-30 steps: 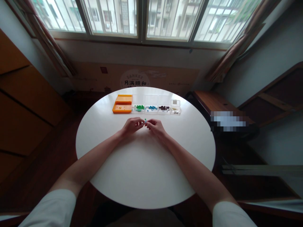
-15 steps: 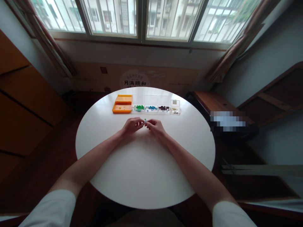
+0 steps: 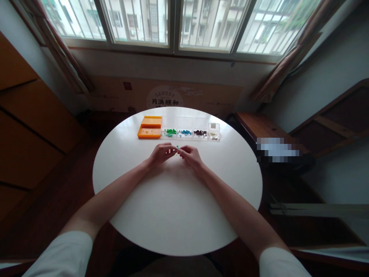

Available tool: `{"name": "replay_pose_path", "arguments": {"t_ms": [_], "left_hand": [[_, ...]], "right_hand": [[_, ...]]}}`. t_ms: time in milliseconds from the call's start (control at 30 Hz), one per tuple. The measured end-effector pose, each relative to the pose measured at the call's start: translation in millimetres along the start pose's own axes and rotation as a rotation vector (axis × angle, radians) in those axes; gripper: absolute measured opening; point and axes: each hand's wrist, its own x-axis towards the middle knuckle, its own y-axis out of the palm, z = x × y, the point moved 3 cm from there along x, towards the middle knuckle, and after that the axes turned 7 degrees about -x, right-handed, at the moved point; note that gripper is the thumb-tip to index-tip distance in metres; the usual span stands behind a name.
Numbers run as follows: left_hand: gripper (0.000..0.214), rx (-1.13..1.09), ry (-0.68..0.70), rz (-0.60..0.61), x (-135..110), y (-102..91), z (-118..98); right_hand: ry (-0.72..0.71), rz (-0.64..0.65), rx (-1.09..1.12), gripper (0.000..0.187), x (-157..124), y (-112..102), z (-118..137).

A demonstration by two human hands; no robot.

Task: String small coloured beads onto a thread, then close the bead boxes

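Over the white table, my left hand (image 3: 162, 153) and my right hand (image 3: 190, 154) meet fingertip to fingertip. Both pinch a tiny piece of small green and blue parts (image 3: 178, 147), its green end showing above the fingertips; the rest is covered by the fingers. A speck of orange shows just below the pinch. Beyond my hands stand open clear boxes holding green pieces (image 3: 170, 132), blue pieces (image 3: 185, 132) and dark pieces (image 3: 200, 133). At the right end, a smaller clear box (image 3: 215, 135) holds pale bits.
An orange tray (image 3: 149, 135) with a few small yellow bits sits at the left end of the row. The round white table (image 3: 178, 215) fills the middle. A wooden bench (image 3: 259, 125) stands to the right, below a barred window (image 3: 173, 27).
My hands keep nearly the same pose, with the fingers slightly shifted around the small piece, so less of its blue part shows. The whole view has moved slightly.
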Motion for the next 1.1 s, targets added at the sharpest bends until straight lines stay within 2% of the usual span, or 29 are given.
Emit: {"name": "replay_pose_path", "arguments": {"t_ms": [133,233,367,467,567,633,800,933,1100], "left_hand": [[0.016,-0.104,-0.118,-0.191,4,-4.6,6],[0.017,-0.172,-0.217,-0.282,5,-8.7,14],[0.021,-0.233,-0.276,-0.311,3,-10.3,24],[0.021,-0.221,-0.269,-0.320,2,-10.7,25],[0.021,-0.211,-0.270,-0.321,3,-11.2,24],[0.021,-0.218,-0.279,-0.318,3,-11.3,23],[0.020,-0.222,-0.287,-0.293,4,-9.7,21],[0.020,-0.217,-0.285,-0.277,4,-9.3,19],[0.020,-0.220,-0.273,-0.267,4,-10.2,18]], "right_hand": [[0.006,-0.193,0.075,0.024,-1,-8,4],[-0.022,-0.315,0.013,0.022,7,-16,10],[-0.127,-0.435,-0.229,0.022,39,-28,26],[-0.191,-0.495,-0.529,0.018,71,-37,37],[-0.131,-0.420,-0.782,0.018,91,-39,34],[-0.106,-0.328,-0.860,0.020,92,-35,26],[-0.199,-0.104,-0.775,0.021,60,-19,7],[-0.210,-0.080,-0.712,0.022,34,-18,0],[-0.301,-0.079,-0.743,0.022,20,-27,-2]]}}
